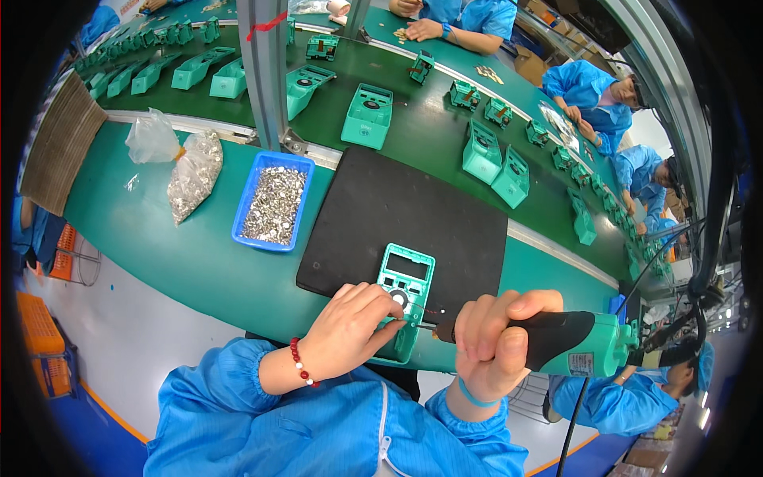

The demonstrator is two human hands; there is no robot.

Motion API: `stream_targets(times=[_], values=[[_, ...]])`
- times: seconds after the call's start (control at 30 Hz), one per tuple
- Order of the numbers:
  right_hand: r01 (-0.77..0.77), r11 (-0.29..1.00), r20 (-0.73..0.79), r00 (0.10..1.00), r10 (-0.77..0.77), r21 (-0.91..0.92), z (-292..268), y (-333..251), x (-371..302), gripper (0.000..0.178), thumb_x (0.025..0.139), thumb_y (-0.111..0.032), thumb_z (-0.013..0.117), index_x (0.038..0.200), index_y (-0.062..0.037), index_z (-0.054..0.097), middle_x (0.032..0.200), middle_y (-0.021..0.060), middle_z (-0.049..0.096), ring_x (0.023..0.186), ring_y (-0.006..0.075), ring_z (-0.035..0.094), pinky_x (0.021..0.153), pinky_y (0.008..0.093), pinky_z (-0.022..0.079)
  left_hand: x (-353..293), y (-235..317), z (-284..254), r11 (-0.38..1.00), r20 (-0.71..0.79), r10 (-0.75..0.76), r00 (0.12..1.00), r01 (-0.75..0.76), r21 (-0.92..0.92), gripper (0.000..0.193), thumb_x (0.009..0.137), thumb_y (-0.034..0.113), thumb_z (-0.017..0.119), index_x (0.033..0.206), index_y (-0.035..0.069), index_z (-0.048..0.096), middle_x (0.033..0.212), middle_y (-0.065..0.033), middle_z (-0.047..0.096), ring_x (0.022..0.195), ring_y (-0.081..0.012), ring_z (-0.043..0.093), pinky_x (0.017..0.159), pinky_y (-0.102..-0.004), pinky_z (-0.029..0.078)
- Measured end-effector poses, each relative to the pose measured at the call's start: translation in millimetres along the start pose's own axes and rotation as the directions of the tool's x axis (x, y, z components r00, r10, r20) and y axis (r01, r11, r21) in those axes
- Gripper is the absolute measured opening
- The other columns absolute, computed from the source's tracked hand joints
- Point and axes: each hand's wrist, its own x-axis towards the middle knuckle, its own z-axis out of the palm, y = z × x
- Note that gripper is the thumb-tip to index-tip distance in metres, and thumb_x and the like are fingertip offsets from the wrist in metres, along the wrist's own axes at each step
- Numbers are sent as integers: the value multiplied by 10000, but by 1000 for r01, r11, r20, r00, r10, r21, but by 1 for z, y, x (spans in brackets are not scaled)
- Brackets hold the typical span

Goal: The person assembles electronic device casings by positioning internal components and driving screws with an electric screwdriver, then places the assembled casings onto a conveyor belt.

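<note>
My right hand (493, 338) is wrapped round a black-and-green electric screwdriver (568, 343), which lies nearly level. Its thin bit points left to the edge of a green plastic housing (408, 343). This housing lies on the near edge of a black mat (413, 199), its inner side up, with a window at its far end and a round speaker-like part (398, 299) in the middle. Over the housing's left side, my left hand (354, 326) has thumb and fingertips pinched together beside the bit. Whatever sits between those fingertips is too small to tell.
A blue bin (266, 245) of small metal screws stands left of the mat, beside a tied plastic bag (195, 175) of metal parts. Beyond runs a green conveyor (429, 143) carrying several green housings. A metal post (265, 79) rises at its near edge. Several co-workers sit across.
</note>
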Motion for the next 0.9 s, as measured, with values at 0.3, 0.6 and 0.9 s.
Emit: stream_targets(times=[0.3, 0.6, 0.9], values=[[6, 1000, 32, 999, -6, -11, 9, 0, -8, 399, 946, -318, 717, 1065, -79, 420, 628, -5, 493, 470, 87, 438, 425, 245, 361, 0, 13, -2, 999, -27, 39, 999, -39, -22, 226, 811, 94, 770, 925, 80, 575, 871, -54, 573, 850, -247, 573, 759, -367, 421], [-6, 999, 51, 999, 7, -32, 12, 0, -8, 386, 952, -301, 710, 1065, -78, 416, 627, -5, 488, 471, 86, 436, 417, 237, 371, 3, 20, -10, 991, 5, 6, 1000, -5, -135, 210, 813, 85, 759, 920, 72, 578, 884, -50, 568, 857, -250, 572, 763, -365, 421], [-37, 997, 119, 992, 45, -72, 6, 3, -11, 412, 926, -299, 745, 1056, -78, 422, 602, -1, 497, 479, 100, 457, 431, 257, 388, -1, 20, -1, 997, 26, 8, 1000, -6, -78, 174, 846, 79, 711, 986, 54, 611, 942, -69, 560, 890, -258, 571, 776, -372, 425]])
